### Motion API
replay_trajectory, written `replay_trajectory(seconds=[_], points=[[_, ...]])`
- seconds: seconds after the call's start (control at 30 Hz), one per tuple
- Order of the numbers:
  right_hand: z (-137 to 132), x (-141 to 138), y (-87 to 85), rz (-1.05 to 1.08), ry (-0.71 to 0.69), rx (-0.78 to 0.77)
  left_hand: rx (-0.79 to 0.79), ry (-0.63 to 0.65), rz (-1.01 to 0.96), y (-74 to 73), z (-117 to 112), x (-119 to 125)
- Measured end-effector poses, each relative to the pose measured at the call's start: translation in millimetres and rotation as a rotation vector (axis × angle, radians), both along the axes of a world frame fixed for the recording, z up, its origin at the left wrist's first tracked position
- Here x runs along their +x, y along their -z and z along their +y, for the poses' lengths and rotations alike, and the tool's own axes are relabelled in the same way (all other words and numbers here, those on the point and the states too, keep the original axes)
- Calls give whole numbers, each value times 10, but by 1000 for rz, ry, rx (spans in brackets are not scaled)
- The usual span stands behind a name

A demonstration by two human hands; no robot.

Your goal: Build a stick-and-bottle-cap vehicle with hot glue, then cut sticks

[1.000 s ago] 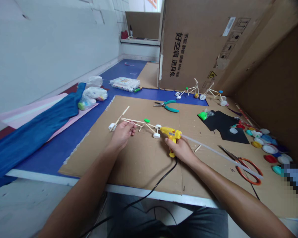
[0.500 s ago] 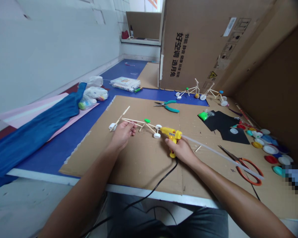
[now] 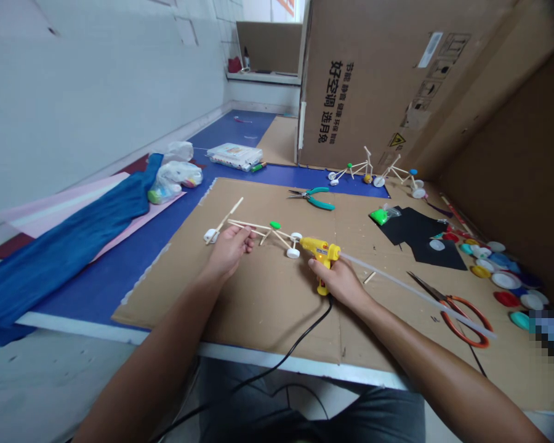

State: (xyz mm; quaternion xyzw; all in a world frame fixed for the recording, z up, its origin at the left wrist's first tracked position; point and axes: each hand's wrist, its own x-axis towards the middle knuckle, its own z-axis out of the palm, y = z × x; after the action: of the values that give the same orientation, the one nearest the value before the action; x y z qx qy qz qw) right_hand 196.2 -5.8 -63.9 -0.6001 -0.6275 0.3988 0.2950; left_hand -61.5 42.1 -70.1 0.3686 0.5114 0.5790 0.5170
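My left hand is closed, pinching the stick frame of a small model tricycle made of thin wooden sticks, with a green seat and white wheels on its right end. In my right hand is a yellow hot glue gun, gripped by its handle. Its nozzle is up against the white wheels; I cannot tell whether it touches them. A long clear glue stick sticks out of the gun's back. Left of my left hand lies a separate stick piece with a white wheel at its lower end.
Teal pliers lie behind the model. Orange-handled scissors and several bottle caps are at the right. Two finished stick tricycles stand by the big carton. A black cord runs over the front edge.
Both hands hold nearly the same pose on the model and the glue gun. The whole view has shifted very slightly.
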Motion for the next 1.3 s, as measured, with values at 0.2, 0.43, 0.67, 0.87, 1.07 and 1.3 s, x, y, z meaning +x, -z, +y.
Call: replay_trajectory(seconds=[0.2, 0.43, 0.67, 0.87, 1.07, 1.3], points=[[-8, 0, -22, -12, -5, -4, -4, 5, -12, 2, 7, -4], [5, 3, 9, -5, -4, -1, 6, 8, -11, 14, 6, -9], [1, -9, -14, -35, -14, 4, 3, 8, -11, 10, 1, -10], [-8, -20, -34, -46, -15, 21, 3, 4, -13, 12, 3, -4], [-35, -24, -88, -121, -21, 13, -1, 1, -14, 5, 8, -9], [-64, -14, -92, -161, -32, 39, 0, -1, -21, 7, 5, -7]])
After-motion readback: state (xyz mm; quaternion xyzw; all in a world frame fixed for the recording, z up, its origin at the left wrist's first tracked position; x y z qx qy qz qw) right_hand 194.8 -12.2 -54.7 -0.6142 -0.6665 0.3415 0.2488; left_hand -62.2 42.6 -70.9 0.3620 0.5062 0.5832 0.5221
